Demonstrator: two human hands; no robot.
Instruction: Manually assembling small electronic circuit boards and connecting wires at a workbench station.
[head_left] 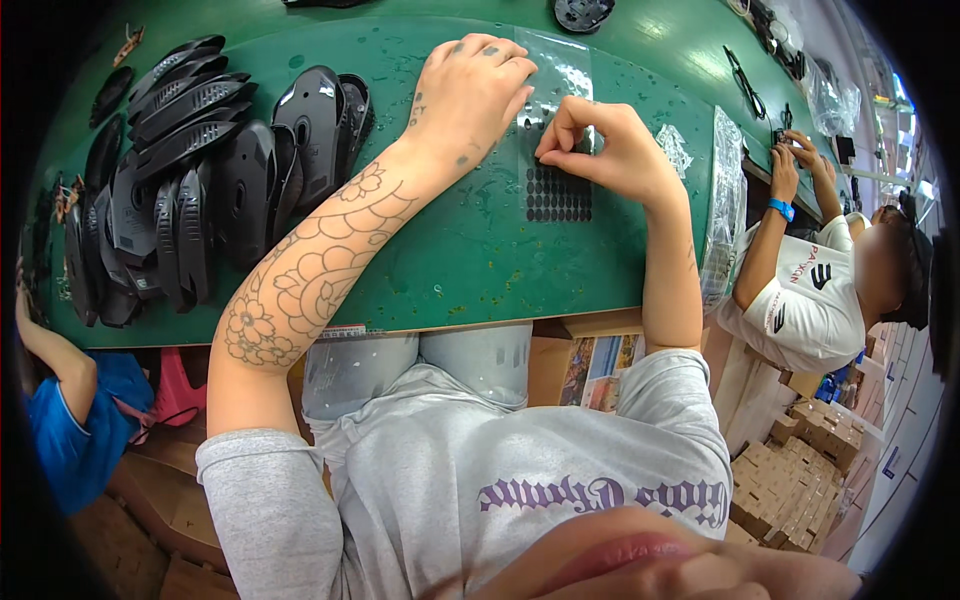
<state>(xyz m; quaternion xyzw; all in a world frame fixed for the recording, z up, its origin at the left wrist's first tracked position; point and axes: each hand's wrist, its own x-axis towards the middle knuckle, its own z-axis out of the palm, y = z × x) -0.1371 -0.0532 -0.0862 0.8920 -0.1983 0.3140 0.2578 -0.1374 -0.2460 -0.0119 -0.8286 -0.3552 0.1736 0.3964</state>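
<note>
Right fingers (566, 120) pinched together at black-dot sheet (558, 198); left fingers (508, 72) curled, hold unclear.

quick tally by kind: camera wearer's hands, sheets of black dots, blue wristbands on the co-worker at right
Wearer's hands, left hand and right hand: 2
Sheet of black dots: 1
Blue wristband: 1
Total: 4

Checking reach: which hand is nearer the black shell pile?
Left. The left hand is right of the shell pile, at the clear sheet; the right hand is farther right, over black dots.
</note>
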